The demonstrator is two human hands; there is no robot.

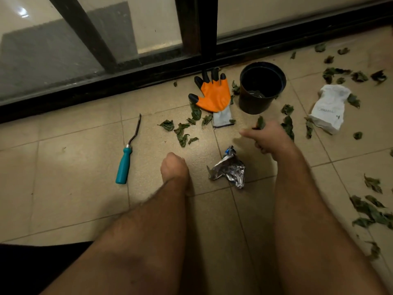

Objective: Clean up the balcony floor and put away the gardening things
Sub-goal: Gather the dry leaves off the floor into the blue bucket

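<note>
Illumination is dim and warm, giving the tiled floor (pixel 85 167) a yellowish cast. A bright reflection shows on the glass door (pixel 23 12) at far left. Soft shadows fall on the near-left floor and beside the left hand (pixel 173 167). The right hand (pixel 265 137) is motion-blurred, its outline smeared. Static items such as the orange glove (pixel 212 94) and teal-handled tool (pixel 124 165) are reasonably sharp. Wide-angle distortion bends the door frame (pixel 148 67) and the tile lines toward the edges. The near-left corner is almost black.
</note>
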